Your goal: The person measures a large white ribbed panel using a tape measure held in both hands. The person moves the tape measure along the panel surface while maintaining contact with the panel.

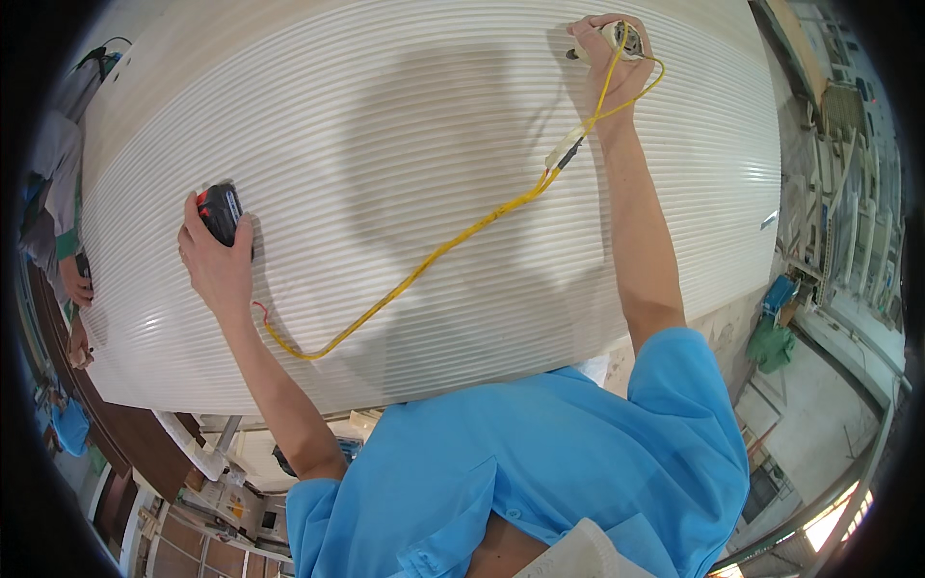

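My left hand point(220, 255) is closed round a black and red battery pack point(223, 214) on the ribbed white panel. Farther away to the right, my right hand point(617, 72) grips a rounded cream-coloured device point(624, 39) with a dark inner part; its exact kind is not clear. Two yellow wires loop out of this device and meet at a splice with black tape point(570, 154). From there a yellow cable point(434, 258) runs across the panel toward my left forearm, where it ends in a short bare red wire point(259, 306).
The large ribbed panel point(462, 318) fills the surface before me. At its left edge stands another person, whose hand point(77, 279) is by a dark object. Beyond the right edge are stacked frames point(853, 193) and a green cloth or bag point(770, 345).
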Demonstrator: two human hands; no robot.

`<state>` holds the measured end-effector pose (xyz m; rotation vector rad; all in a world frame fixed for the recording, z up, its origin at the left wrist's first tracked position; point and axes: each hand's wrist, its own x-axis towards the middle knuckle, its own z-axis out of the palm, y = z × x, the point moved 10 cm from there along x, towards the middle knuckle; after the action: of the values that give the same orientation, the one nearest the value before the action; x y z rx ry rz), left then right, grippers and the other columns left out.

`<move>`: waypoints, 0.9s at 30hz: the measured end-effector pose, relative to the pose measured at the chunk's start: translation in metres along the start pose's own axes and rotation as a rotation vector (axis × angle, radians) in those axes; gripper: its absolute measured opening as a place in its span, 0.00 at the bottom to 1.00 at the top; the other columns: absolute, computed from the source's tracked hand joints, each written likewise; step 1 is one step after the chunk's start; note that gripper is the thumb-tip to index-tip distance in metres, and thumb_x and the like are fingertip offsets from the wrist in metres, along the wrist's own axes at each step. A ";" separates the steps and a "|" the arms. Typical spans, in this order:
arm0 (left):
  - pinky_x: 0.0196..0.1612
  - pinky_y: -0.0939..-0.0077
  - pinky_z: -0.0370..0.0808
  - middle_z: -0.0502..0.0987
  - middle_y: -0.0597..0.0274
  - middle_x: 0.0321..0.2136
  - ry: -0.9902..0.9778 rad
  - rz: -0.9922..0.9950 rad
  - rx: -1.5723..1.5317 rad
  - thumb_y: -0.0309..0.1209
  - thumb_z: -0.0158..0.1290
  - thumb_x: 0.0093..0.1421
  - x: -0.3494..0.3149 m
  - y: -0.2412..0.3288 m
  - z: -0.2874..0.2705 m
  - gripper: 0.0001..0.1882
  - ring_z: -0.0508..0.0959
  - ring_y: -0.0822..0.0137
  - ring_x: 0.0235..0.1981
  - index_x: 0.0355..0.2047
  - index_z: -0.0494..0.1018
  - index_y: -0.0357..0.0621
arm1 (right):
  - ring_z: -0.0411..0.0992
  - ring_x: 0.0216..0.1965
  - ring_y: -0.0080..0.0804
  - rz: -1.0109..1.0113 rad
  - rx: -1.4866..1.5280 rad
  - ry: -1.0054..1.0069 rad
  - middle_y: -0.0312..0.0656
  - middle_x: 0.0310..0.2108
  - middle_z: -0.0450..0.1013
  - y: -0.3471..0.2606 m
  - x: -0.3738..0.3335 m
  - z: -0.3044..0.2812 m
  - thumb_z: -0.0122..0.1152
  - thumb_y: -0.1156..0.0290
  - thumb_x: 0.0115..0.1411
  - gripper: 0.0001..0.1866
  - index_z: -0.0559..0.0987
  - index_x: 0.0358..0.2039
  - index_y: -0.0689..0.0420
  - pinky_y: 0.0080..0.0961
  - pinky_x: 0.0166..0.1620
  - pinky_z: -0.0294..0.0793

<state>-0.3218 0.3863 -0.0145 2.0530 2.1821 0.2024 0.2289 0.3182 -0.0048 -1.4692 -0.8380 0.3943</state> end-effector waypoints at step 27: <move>0.61 0.47 0.73 0.69 0.44 0.61 0.032 0.008 0.001 0.47 0.62 0.61 -0.001 -0.001 -0.002 0.43 0.71 0.43 0.62 0.74 0.58 0.56 | 0.78 0.34 0.28 -0.104 0.096 0.034 0.42 0.32 0.80 0.001 0.020 0.003 0.73 0.75 0.53 0.11 0.79 0.34 0.63 0.28 0.40 0.79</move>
<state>-0.3228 0.3853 -0.0126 2.0738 2.1927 0.2367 0.2409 0.3343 -0.0005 -1.3344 -0.8537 0.3265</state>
